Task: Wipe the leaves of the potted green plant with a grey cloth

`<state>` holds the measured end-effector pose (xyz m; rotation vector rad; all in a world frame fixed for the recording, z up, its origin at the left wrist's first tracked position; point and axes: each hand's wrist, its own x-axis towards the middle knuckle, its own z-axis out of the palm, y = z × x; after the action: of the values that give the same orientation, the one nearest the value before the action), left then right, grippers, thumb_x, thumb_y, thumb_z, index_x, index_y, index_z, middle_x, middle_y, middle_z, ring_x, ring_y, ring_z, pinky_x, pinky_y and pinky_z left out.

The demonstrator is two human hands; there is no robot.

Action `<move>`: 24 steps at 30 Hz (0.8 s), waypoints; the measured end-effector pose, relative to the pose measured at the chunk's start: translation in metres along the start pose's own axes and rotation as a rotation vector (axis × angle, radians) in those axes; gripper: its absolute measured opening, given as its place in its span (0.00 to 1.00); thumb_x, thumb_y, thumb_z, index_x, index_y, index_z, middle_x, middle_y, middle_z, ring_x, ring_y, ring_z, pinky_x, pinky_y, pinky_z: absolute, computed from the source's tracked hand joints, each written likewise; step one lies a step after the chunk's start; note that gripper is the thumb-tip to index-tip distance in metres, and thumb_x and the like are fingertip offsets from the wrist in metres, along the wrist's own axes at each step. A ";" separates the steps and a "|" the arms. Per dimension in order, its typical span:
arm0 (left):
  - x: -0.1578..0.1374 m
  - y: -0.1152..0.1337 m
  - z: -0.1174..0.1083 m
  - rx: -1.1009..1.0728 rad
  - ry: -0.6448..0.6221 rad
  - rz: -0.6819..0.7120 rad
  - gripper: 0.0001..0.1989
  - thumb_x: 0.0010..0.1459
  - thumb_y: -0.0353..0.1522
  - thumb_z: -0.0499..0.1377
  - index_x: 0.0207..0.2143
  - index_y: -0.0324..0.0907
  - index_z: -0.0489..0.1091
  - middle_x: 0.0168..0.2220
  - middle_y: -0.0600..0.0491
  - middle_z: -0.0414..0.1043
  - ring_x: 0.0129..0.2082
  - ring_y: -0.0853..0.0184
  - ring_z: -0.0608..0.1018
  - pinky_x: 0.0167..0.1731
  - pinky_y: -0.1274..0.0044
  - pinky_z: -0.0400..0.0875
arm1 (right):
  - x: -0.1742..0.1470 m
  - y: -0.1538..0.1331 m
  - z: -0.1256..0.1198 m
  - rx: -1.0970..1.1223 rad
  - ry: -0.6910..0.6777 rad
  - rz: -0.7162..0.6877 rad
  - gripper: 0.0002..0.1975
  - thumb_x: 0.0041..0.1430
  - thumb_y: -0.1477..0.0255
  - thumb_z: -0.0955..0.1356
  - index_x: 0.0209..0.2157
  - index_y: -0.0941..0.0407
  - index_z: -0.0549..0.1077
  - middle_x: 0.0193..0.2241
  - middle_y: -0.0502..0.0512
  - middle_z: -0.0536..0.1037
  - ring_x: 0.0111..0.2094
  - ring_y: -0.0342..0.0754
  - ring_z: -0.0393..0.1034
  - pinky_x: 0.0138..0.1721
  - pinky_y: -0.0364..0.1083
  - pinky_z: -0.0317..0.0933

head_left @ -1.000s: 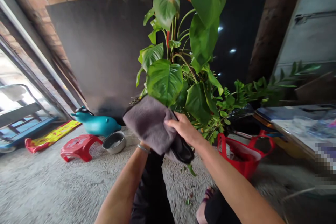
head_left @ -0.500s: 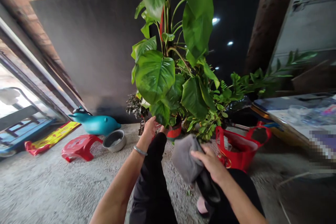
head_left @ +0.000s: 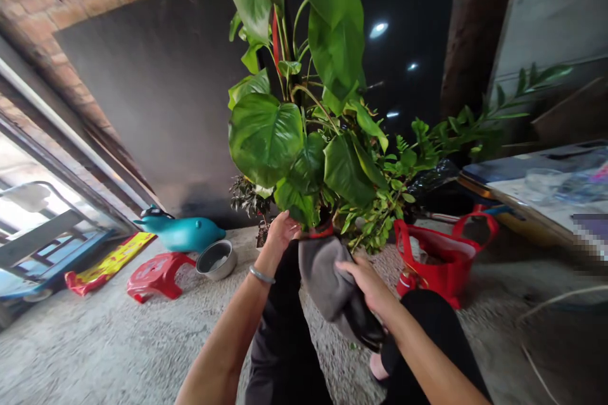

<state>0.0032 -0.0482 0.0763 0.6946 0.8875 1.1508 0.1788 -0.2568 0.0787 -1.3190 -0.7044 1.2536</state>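
A tall potted plant [head_left: 268, 139] with large glossy green leaves stands in front of me. My left hand [head_left: 281, 233], a bangle on its wrist, is at the lower left edge of a low leaf [head_left: 295, 201]. Its fingers look loosely curled and apart; whether they touch the leaf is hard to see. My right hand [head_left: 368, 281] grips a grey cloth [head_left: 325, 272], which hangs down between my knees with a dark part below. The cloth covers most of the plant's reddish pot [head_left: 323, 229], leaving only its rim in sight.
To the left are a grey bowl [head_left: 217, 261], a red stool [head_left: 159, 275], a teal animal-shaped toy [head_left: 190, 233] and a yellow-red mat [head_left: 114, 259]. On the right sit a red bag [head_left: 439, 272] and a cluttered table [head_left: 527, 202]. A smaller leafy plant [head_left: 380, 215] grows beside the pot.
My right hand has moved the grey cloth slightly left and down, so it now overlaps the pot. The view has shifted a little; my left hand stays by the low leaf.
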 end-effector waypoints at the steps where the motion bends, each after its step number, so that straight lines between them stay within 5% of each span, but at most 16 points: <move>1: 0.000 0.002 -0.003 -0.003 0.013 -0.022 0.09 0.54 0.32 0.71 0.34 0.41 0.74 0.26 0.50 0.78 0.30 0.61 0.81 0.40 0.70 0.77 | -0.011 0.006 -0.015 -0.023 0.032 -0.001 0.12 0.39 0.59 0.75 0.25 0.51 0.78 0.28 0.56 0.84 0.37 0.61 0.79 0.42 0.53 0.70; 3: 0.000 0.004 -0.007 -0.013 0.024 -0.043 0.10 0.53 0.32 0.71 0.35 0.41 0.75 0.28 0.49 0.80 0.32 0.61 0.82 0.42 0.69 0.77 | -0.027 -0.006 -0.041 -0.027 0.079 -0.078 0.14 0.40 0.60 0.77 0.29 0.52 0.80 0.29 0.54 0.84 0.36 0.58 0.79 0.41 0.52 0.71; 6: 0.000 -0.001 -0.001 -0.037 0.032 -0.026 0.10 0.54 0.32 0.72 0.35 0.41 0.74 0.27 0.50 0.78 0.30 0.62 0.81 0.41 0.69 0.76 | -0.028 -0.069 -0.063 0.081 0.101 -0.364 0.16 0.45 0.61 0.79 0.36 0.52 0.83 0.33 0.52 0.85 0.36 0.53 0.79 0.41 0.49 0.72; 9: -0.004 -0.011 0.014 -0.048 0.024 -0.028 0.07 0.57 0.32 0.69 0.34 0.41 0.73 0.25 0.52 0.77 0.28 0.63 0.80 0.39 0.69 0.77 | 0.007 -0.130 -0.064 0.245 0.147 -0.617 0.15 0.46 0.62 0.79 0.38 0.50 0.82 0.34 0.51 0.86 0.38 0.51 0.81 0.44 0.49 0.73; 11: -0.007 -0.017 0.022 -0.048 0.002 -0.050 0.06 0.59 0.31 0.67 0.33 0.41 0.73 0.25 0.51 0.76 0.28 0.63 0.80 0.38 0.69 0.77 | 0.040 -0.141 -0.059 0.328 0.193 -0.596 0.15 0.44 0.63 0.78 0.36 0.50 0.81 0.33 0.50 0.86 0.40 0.52 0.81 0.46 0.49 0.74; 15: -0.013 -0.023 0.028 -0.055 -0.017 -0.065 0.08 0.58 0.31 0.69 0.32 0.41 0.72 0.25 0.51 0.76 0.30 0.61 0.81 0.38 0.69 0.77 | 0.071 -0.077 -0.049 0.286 0.316 -0.168 0.09 0.39 0.64 0.75 0.26 0.50 0.78 0.25 0.50 0.83 0.37 0.56 0.81 0.40 0.50 0.74; 20: -0.020 -0.030 0.020 -0.035 0.041 -0.048 0.07 0.61 0.33 0.68 0.35 0.41 0.73 0.30 0.49 0.79 0.32 0.62 0.82 0.37 0.71 0.77 | 0.013 0.032 -0.057 0.163 0.300 0.052 0.09 0.33 0.64 0.75 0.18 0.50 0.75 0.17 0.53 0.78 0.28 0.59 0.78 0.34 0.53 0.70; 22: -0.022 -0.032 0.017 -0.026 0.066 -0.058 0.08 0.61 0.34 0.68 0.36 0.41 0.72 0.31 0.49 0.80 0.32 0.62 0.81 0.38 0.71 0.77 | -0.009 0.037 -0.068 0.117 0.265 0.046 0.10 0.34 0.62 0.76 0.21 0.51 0.78 0.20 0.53 0.80 0.30 0.59 0.78 0.36 0.53 0.70; 24: -0.024 -0.032 0.016 -0.019 0.065 -0.042 0.11 0.59 0.34 0.70 0.35 0.42 0.71 0.30 0.49 0.79 0.33 0.62 0.81 0.39 0.71 0.77 | -0.017 0.013 -0.080 0.104 0.255 -0.057 0.13 0.36 0.61 0.76 0.26 0.52 0.80 0.24 0.52 0.82 0.32 0.57 0.77 0.38 0.52 0.69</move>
<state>0.0287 -0.0802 0.0624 0.6228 0.9407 1.1484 0.2456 -0.2997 0.0549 -1.3343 -0.4858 1.0394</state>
